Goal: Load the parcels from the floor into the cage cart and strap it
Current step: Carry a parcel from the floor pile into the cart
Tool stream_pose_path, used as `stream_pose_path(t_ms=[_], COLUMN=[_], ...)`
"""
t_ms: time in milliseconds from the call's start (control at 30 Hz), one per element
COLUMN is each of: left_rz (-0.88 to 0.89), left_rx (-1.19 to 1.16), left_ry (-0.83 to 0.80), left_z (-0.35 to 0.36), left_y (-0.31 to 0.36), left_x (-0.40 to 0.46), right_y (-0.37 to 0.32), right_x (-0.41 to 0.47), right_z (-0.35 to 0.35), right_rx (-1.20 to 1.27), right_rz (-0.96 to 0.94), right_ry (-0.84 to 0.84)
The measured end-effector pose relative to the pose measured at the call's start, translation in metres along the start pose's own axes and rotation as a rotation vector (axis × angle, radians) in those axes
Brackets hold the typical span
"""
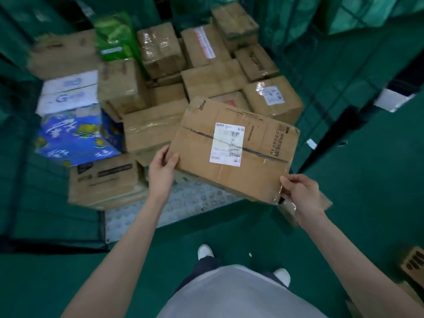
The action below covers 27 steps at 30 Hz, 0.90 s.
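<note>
Head view shows the flat parcel [234,150] held over the cage cart [160,214] floor, front of the stacked boxes [206,76]; left hand [161,171] and right hand [302,198] pinch opposite near corners, likely to steer it level onto the pile; more cartons [413,265] wait on the floor.

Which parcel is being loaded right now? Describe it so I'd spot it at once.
Look at the cage cart full of stacked boxes. At its open front, the left hand and right hand hold a flat cardboard parcel. Unlike its neighbours, it is tilted and bears a white barcode label.
</note>
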<state>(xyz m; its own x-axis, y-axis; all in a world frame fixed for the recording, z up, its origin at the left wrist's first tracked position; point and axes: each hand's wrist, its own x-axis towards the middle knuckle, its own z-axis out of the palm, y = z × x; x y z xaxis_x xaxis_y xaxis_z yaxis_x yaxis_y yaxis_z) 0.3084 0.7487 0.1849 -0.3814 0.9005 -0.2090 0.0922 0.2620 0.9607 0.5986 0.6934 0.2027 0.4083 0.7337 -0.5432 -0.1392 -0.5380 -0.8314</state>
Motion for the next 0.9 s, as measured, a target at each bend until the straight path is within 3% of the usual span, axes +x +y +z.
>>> stream_pose_path(t_ms=[200,400,700,900], left_rz=[-0.01,-0.029,-0.13,-0.131], left_rx=[0.0,0.067,0.068,0.049], left_ry=[-0.015,0.027,0.162,0.142], left_z=[-0.064,-0.093,-0.102,-0.08], left_y=[0.012,0.018,0.008,0.029], left_x=[0.078,0.141,0.222,0.282], right_y=[-0.021,-0.042,-0.077,-0.106], right_x=[0.011,0.034,0.103,0.147], right_z=[0.108,0.172,0.25,0.281], right_rx=[-0.021,-0.017,-0.032,-0.012], right_rz=[0.0,0.019,0.062,0.127], right_ry=[-0.049,-0.089,-0.153,-0.153])
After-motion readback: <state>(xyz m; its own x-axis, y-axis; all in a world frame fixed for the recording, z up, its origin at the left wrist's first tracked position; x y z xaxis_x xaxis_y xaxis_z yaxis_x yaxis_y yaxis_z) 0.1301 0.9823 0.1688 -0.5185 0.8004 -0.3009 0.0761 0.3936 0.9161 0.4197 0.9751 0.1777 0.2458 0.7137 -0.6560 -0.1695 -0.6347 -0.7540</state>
